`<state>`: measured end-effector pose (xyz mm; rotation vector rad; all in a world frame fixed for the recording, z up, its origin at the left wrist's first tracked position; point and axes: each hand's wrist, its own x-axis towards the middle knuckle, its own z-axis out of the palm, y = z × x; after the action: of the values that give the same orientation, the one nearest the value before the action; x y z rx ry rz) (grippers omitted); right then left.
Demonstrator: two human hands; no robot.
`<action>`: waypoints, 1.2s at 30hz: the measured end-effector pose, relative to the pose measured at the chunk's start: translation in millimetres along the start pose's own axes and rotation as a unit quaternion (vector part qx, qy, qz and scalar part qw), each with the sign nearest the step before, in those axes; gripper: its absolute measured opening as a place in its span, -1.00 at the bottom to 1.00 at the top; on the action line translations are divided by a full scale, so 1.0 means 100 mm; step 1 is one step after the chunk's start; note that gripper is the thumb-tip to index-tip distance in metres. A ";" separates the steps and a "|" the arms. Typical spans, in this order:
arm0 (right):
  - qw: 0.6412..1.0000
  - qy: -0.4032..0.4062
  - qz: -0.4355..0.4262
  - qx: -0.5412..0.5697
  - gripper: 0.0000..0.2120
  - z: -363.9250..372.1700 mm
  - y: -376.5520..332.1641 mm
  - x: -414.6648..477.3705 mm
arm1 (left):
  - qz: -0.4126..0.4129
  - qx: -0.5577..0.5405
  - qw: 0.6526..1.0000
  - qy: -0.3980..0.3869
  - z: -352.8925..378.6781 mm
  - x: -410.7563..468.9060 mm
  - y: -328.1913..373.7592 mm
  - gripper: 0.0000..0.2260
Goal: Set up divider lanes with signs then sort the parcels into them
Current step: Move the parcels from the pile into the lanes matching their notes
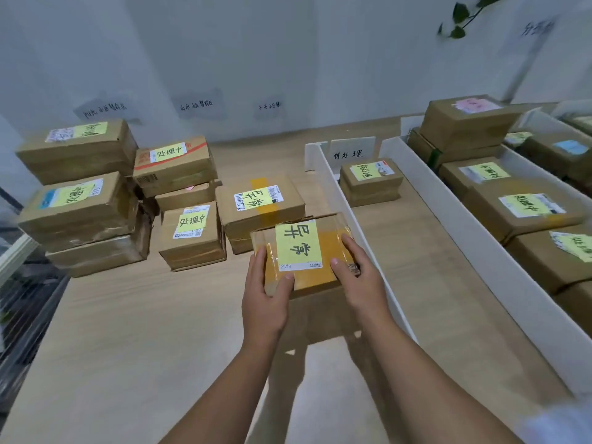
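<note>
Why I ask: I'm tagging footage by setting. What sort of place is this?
Probably a parcel sorting station: taped parcels with handwritten yellow labels stacked on a table, white dividers forming lanes, and paper signs on the wall.

"异常" note [298,243] on parcel [331,240]; "待处理" on sign [352,152]

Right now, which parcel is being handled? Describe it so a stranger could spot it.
On the wooden table, look just left of the nearest white divider. There the left hand and right hand grip a small parcel. Unlike the box behind it with the same two handwritten characters, it is smaller and wrapped in orange-brown tape.
</note>
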<state>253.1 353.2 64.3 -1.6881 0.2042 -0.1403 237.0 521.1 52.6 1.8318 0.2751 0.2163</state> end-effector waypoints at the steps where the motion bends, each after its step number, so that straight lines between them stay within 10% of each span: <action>1: 1.000 0.011 -0.010 0.005 -0.56 -0.06 -0.06 -0.13 | 0.014 -0.010 1.000 -0.004 -0.03 -0.11 0.06 -0.43; 19: 0.964 0.248 -0.090 -0.003 -0.55 -1.86 -0.53 -2.03 | 0.150 -0.110 0.967 -0.172 0.62 -1.90 1.05 -0.50; 36: 0.915 0.398 -0.062 0.021 -0.52 -5.13 -0.14 -2.44 | 0.152 -0.138 0.917 -0.341 3.54 -3.55 2.00 -0.51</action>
<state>-92.6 -89.3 149.5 -1.5181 0.6945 -0.9262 15.4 38.2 146.9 1.5508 -0.5097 -0.1717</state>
